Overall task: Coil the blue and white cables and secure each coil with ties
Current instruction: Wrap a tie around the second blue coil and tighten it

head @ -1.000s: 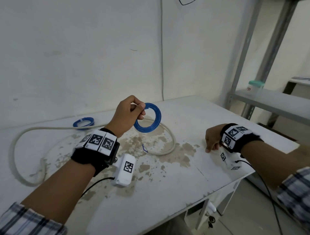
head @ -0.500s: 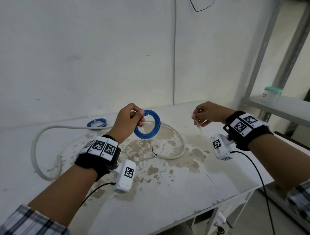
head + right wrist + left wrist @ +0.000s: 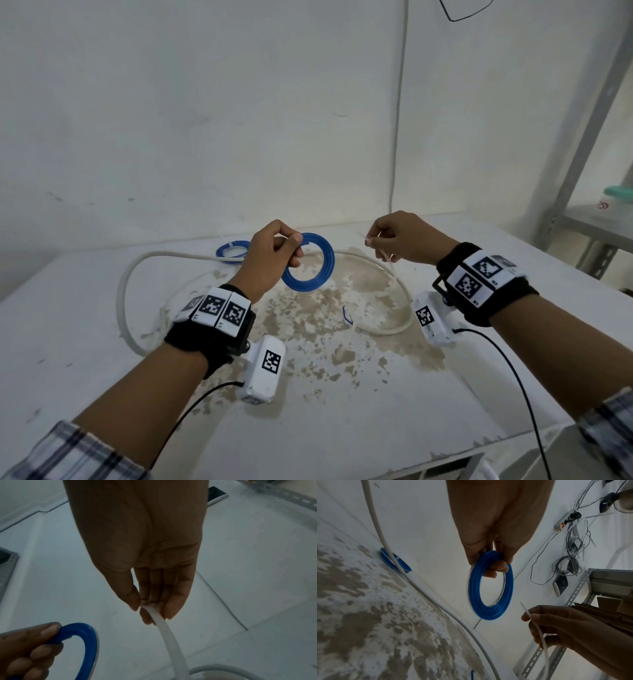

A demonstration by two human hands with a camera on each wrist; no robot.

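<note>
My left hand [image 3: 274,253] pinches the top of a coiled blue cable [image 3: 311,267] and holds it upright above the table; the left wrist view shows the coil [image 3: 489,586] hanging from my fingers [image 3: 494,569]. My right hand [image 3: 400,240] pinches a thin white tie [image 3: 383,251] a little to the right of the coil, apart from it. The tie [image 3: 169,635] runs down from my thumb and fingertips [image 3: 147,615]. A thick white cable [image 3: 394,281] lies uncoiled in a wide loop on the table. A second blue coil [image 3: 233,250] lies flat at the back.
The white table [image 3: 342,428] has a worn brown patch in the middle and a small blue scrap [image 3: 347,315]. A metal shelf [image 3: 596,226] with a lidded jar [image 3: 616,202] stands at the right. The wall is close behind the table.
My right hand rose from the table's right edge and moved left with the white tie, close to the blue coil. The left hand kept holding the coil up.
</note>
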